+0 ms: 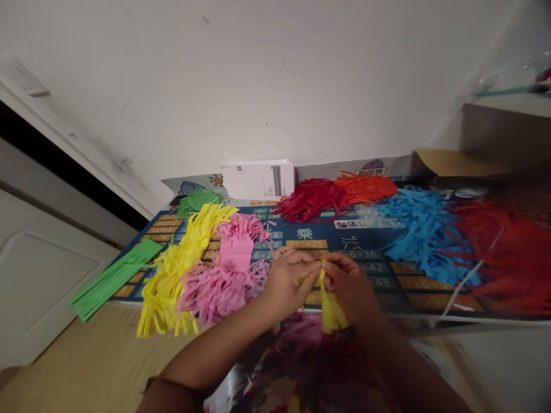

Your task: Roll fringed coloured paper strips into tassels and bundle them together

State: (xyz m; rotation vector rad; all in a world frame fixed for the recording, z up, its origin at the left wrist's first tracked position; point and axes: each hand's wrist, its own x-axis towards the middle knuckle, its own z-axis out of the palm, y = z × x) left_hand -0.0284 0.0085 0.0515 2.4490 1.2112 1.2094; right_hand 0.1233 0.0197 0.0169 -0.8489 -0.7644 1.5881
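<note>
Both hands meet over the front edge of the table, fingertips pinched together on a yellow paper strip [333, 312]. My left hand [290, 281] is closed, its thumb and forefinger at the strip's upper end. My right hand [350, 284] pinches the same end from the other side, and the strip hangs below it, wider toward the bottom. Just left of my left hand lies a pink fringed paper piece [236, 252] with an uncut middle band. Beyond it is a yellow fringed paper bundle [189, 258].
The patterned table mat [301, 244] carries red fringe [312, 199], orange fringe [365, 188], blue fringe [426, 229] and a larger red pile [508, 258]. Green strips [116, 278] overhang the left edge. Green fringe [198, 202] and a white card [258, 179] stand near the wall.
</note>
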